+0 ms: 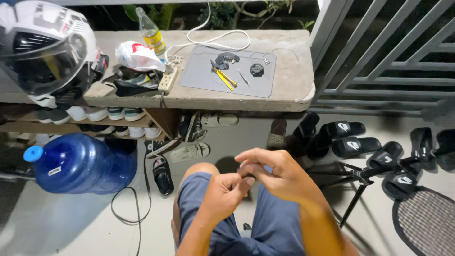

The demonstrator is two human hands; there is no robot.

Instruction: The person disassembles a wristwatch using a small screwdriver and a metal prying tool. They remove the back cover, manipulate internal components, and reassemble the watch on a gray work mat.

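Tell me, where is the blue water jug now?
In the head view, the blue water jug lies on the floor at the left, below the shoe shelf and the helmet, left of the person's knee.

A grey mat (pixel 227 78) lies on the concrete ledge (pixel 294 71), nearer its right end, bearing yellow-handled pliers (pixel 222 77) and a small black round part (pixel 256 69). Left of the mat sit a power strip (pixel 168 79), a plastic bag (pixel 137 56) and a bottle (pixel 150 32); a helmet (pixel 45 50) fills the left end. Below stand a blue water jug (pixel 83 163), shoes (pixel 121 114) and black slides (pixel 355 146).
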